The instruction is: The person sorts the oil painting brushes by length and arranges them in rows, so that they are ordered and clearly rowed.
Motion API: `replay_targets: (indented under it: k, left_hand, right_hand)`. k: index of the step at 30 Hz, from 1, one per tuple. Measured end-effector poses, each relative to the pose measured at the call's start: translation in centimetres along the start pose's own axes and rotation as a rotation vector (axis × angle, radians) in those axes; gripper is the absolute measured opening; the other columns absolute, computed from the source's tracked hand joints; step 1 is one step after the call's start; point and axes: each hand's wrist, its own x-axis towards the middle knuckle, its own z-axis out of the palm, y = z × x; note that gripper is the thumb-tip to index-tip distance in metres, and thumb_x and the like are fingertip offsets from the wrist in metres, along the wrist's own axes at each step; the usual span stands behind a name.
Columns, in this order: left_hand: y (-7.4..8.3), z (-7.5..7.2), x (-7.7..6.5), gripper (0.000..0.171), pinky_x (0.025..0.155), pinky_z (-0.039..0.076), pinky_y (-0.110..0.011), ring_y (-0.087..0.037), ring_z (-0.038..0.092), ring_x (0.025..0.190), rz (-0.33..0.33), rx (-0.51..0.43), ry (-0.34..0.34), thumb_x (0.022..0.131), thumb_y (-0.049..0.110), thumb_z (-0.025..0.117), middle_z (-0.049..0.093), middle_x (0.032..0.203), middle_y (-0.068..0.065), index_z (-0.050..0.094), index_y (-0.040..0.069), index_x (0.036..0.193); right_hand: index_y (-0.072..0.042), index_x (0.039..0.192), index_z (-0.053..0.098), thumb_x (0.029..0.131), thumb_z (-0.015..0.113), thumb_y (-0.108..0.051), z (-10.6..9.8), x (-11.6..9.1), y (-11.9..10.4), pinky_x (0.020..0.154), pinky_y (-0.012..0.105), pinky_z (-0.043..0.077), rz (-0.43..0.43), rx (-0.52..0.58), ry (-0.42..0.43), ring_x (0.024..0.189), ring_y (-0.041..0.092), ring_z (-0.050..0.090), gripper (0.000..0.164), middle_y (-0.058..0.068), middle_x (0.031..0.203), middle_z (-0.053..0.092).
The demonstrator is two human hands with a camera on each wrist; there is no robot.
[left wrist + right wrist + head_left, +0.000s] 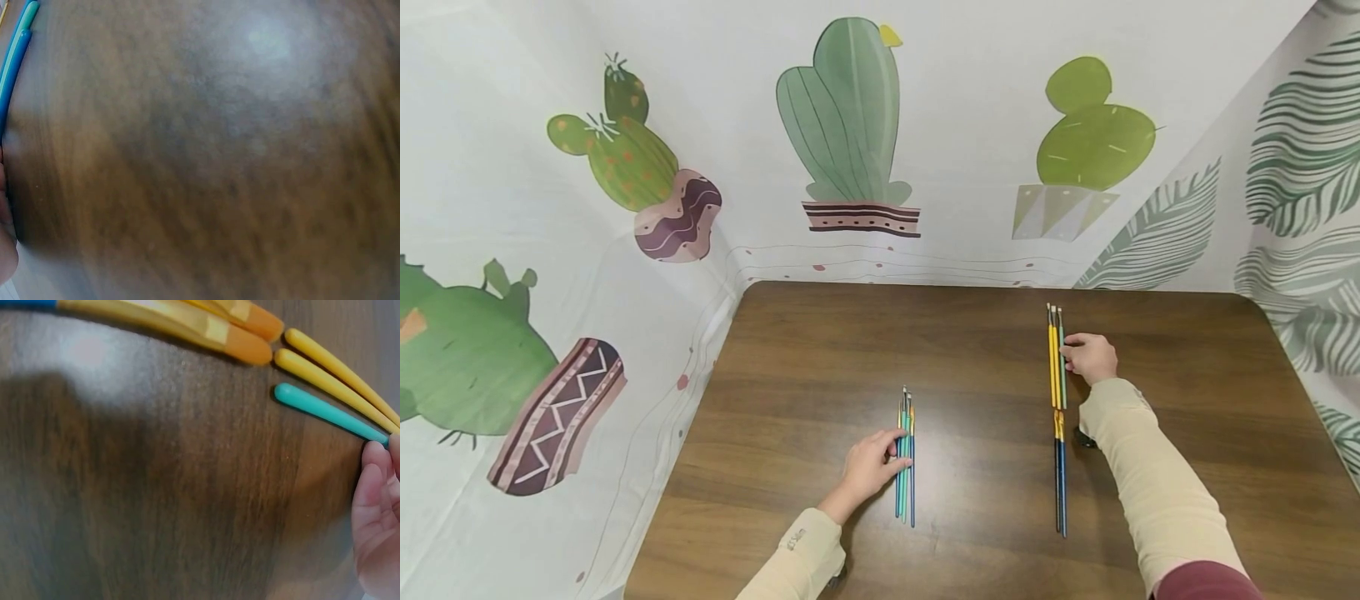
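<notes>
The green brush [328,412] lies on the right half of the table, at the right side of two yellow brushes [337,390]; its long axis runs away from the person, nearly parallel to theirs, handle end towards the person and bristle end at the far side. The right hand [1093,358] comes to it from the right, so the brush lies just to the left of that palm, across the fingertips; thumb and fingers appear to pinch the handle partway along; this hand is by far the nearer one.

On the near side of the yellow handles, a black brush [1058,492] and a blue brush [1063,492] lie side by side, orange bristles just beside the yellow ends.

Well apart to the left, the left hand [868,462] has its thumb and index finger over a bundle of blue and green brushes [903,492], which also points away from the person; whether those fingers grip it or only rest on it, one cannot tell.

Under everything spreads the brown wooden table [977,350]; behind it hangs a white cloth [970,125] printed with potted cacti.
</notes>
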Motion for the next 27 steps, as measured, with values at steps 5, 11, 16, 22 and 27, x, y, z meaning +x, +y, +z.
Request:
replay_targets:
  k: [5,11,16,22,27]
  left_hand:
    - [0.07,-0.03,-0.02,0.043,0.051,0.025,-0.014,0.000,0.036,0.058,-0.004,-0.001,-0.003,0.076,0.041,0.064,0.047,0.072,0.013,0.057,0.022,0.113]
    - [0.25,-0.13,-0.10,0.042,0.050,0.025,-0.014,0.000,0.036,0.058,-0.009,-0.011,-0.005,0.076,0.041,0.064,0.046,0.072,0.013,0.057,0.022,0.113]
    - [0.37,-0.19,-0.13,0.042,0.051,0.026,-0.014,0.000,0.036,0.058,-0.005,-0.012,-0.002,0.076,0.042,0.064,0.046,0.072,0.013,0.057,0.022,0.113]
    - [0.38,-0.23,-0.08,0.042,0.051,0.025,-0.014,0.000,0.036,0.058,0.007,-0.009,0.018,0.076,0.041,0.065,0.047,0.071,0.013,0.058,0.021,0.112]
    - [0.29,-0.27,-0.17,0.042,0.051,0.025,-0.014,0.000,0.035,0.058,0.017,-0.018,0.030,0.075,0.040,0.066,0.048,0.071,0.012,0.058,0.020,0.112]
  right_hand:
    - [0.004,0.110,0.056,0.086,0.053,-0.016,-0.05,-0.32,-0.34,0.050,0.022,0.046,-0.002,-0.022,0.001,0.053,0.008,0.056,0.032,0.013,0.074,0.064]
    - [0.002,0.108,0.058,0.086,0.053,-0.017,-0.06,-0.69,-0.57,0.054,0.025,0.043,-0.033,-0.061,0.025,0.053,0.009,0.057,0.030,0.010,0.071,0.064]
    - [-0.001,0.106,0.060,0.086,0.052,-0.020,-0.02,-0.71,-0.46,0.057,0.026,0.039,-0.040,-0.097,0.053,0.052,0.008,0.057,0.029,0.007,0.067,0.065]
    - [0.000,0.104,0.059,0.087,0.052,-0.024,0.07,-0.75,-0.26,0.055,0.027,0.041,-0.044,-0.083,0.055,0.054,0.011,0.058,0.030,0.014,0.079,0.064]
    - [0.003,0.106,0.057,0.088,0.052,-0.021,0.04,-0.92,-0.45,0.054,0.025,0.045,-0.073,0.012,0.029,0.055,0.012,0.057,0.031,0.021,0.089,0.061]
